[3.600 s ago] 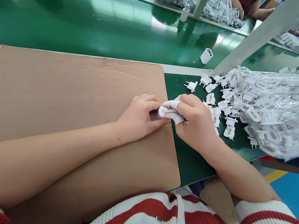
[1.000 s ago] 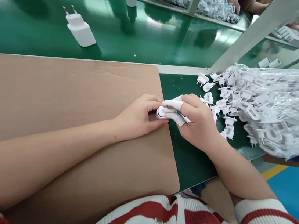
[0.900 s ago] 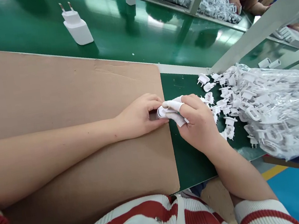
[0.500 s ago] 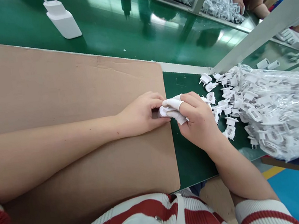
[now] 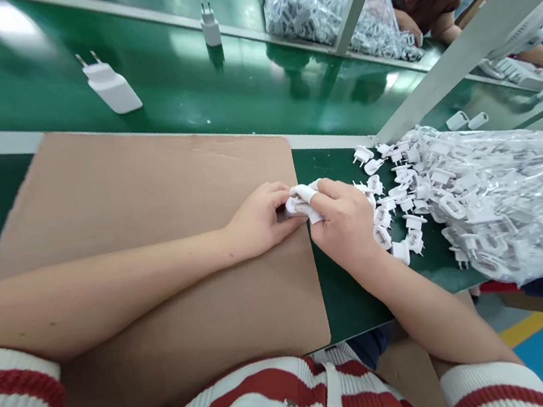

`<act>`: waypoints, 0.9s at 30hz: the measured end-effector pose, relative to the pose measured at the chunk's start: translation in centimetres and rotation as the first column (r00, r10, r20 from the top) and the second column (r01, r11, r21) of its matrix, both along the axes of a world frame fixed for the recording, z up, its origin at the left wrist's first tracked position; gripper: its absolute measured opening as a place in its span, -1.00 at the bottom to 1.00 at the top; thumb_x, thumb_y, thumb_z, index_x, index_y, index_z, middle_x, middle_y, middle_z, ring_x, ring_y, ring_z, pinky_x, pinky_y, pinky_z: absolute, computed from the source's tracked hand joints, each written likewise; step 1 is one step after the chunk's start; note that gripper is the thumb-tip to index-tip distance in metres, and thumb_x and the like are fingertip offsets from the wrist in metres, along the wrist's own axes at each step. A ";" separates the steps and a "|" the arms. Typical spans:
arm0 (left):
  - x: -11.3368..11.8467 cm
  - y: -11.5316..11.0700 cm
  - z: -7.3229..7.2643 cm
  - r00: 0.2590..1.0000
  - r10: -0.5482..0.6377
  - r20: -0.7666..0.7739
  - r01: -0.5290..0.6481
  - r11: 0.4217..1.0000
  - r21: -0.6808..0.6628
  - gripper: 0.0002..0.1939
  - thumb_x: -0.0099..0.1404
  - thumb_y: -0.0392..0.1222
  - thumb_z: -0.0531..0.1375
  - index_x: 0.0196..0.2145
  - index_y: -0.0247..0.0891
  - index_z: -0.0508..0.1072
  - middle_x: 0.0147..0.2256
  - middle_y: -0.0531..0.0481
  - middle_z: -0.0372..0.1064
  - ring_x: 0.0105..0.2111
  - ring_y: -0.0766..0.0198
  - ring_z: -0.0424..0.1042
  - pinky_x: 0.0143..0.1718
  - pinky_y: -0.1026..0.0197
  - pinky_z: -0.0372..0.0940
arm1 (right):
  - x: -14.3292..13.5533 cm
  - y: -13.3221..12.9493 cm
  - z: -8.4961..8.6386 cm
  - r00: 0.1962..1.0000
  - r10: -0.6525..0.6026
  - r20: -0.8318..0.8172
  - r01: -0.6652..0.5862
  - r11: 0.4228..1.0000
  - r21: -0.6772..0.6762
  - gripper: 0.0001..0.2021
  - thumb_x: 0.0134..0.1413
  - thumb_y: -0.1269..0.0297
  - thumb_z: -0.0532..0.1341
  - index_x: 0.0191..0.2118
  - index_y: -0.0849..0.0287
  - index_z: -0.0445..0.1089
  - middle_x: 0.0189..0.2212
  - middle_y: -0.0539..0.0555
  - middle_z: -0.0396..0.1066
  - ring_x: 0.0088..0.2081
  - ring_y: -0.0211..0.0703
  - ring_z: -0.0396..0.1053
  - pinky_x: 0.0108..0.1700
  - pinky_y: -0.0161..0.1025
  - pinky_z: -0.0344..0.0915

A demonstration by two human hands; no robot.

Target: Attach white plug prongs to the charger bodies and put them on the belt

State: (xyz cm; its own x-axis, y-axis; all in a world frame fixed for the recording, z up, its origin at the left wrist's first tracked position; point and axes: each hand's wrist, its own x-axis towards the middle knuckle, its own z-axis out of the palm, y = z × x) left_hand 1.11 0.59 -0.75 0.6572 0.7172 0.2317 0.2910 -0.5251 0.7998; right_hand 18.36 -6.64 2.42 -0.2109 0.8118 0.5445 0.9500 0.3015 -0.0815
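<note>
At the right edge of the cardboard sheet [image 5: 172,184], the grip of the left hand [image 5: 264,219] pinches a small white piece [image 5: 292,207] from the left, while the grip of the right hand [image 5: 345,220], with white finger covers [image 5: 304,193], pinches it from the right. Fingers hide most of the piece. Uneven pressure from the two sides could twist it askew, and if a cover slides on its surface it could drop to the desk [image 5: 352,313]. Loose plug parts [image 5: 401,175] lie just right of the right hand, so a dropped piece might get lost among them.
</note>
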 end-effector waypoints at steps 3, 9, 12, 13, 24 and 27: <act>0.2 -0.2 -0.4 0.996 0.086 -0.014 -0.086 0.996 0.023 -0.71 0.38 0.06 0.24 -0.37 -0.20 0.45 -0.25 -0.09 0.46 -0.20 0.07 0.44 -0.05 -0.01 0.38 | -0.3 0.1 -0.2 0.998 -0.057 -0.010 0.057 0.998 -0.005 -0.76 0.18 0.55 0.17 -0.39 0.06 0.45 -0.41 0.05 0.43 -0.41 -0.12 0.25 -0.38 -0.14 0.02; 0.1 -0.6 -0.6 0.998 0.071 0.002 -0.071 0.996 0.053 -0.59 0.44 0.00 0.23 0.20 -0.07 0.44 0.06 -0.13 0.52 0.04 -0.06 0.49 0.11 -0.15 0.43 | -0.4 0.0 0.3 0.997 -0.061 -0.052 0.052 0.986 -0.157 -0.77 0.17 0.54 0.22 -0.20 0.07 0.54 -0.31 0.07 0.51 -0.30 -0.08 0.40 -0.33 -0.16 0.14; -0.2 -0.3 -0.4 0.999 0.024 -0.037 -0.019 0.991 0.131 -0.64 0.49 -0.03 0.16 0.20 0.06 0.45 -0.01 -0.10 0.54 0.01 -0.10 0.50 0.05 -0.21 0.48 | -0.3 -0.1 0.1 0.983 -0.094 -0.156 0.060 0.975 -0.213 -0.73 0.20 0.50 0.24 -0.02 0.10 0.51 -0.23 0.10 0.56 -0.21 -0.03 0.48 -0.23 -0.17 0.28; -0.4 -0.1 -0.4 0.998 0.013 -0.061 -0.002 0.987 0.162 -0.66 0.50 -0.03 0.15 0.17 0.08 0.47 -0.05 -0.10 0.55 -0.02 -0.11 0.51 0.02 -0.21 0.49 | -0.2 -0.1 0.0 0.974 -0.118 -0.191 0.070 0.968 -0.242 -0.74 0.20 0.47 0.25 -0.02 0.13 0.50 -0.22 0.11 0.57 -0.19 -0.01 0.50 -0.21 -0.16 0.32; -1.4 2.5 -0.7 0.977 0.048 -0.207 0.032 0.931 0.364 -0.52 0.48 0.27 0.10 -0.21 -0.17 0.57 -0.28 -0.14 0.54 -0.24 -0.03 0.53 -0.23 0.03 0.48 | 0.5 -0.1 -0.5 0.963 -0.026 -0.269 -0.060 0.949 -0.308 -0.19 0.20 0.42 0.26 0.50 0.15 -0.04 0.32 0.27 0.27 0.01 0.04 0.56 -0.08 -0.10 0.54; -0.8 2.9 0.4 0.964 0.055 -0.261 -0.012 0.987 0.163 -0.48 0.41 0.33 0.12 -0.27 -0.18 0.56 -0.34 -0.10 0.54 -0.37 0.05 0.50 -0.37 0.12 0.41 | 0.5 -0.1 -0.7 0.967 -0.025 -0.255 -0.046 0.962 -0.269 -0.27 0.26 0.35 0.24 0.46 0.22 0.00 0.37 0.36 0.20 -0.03 0.07 0.57 -0.10 -0.04 0.55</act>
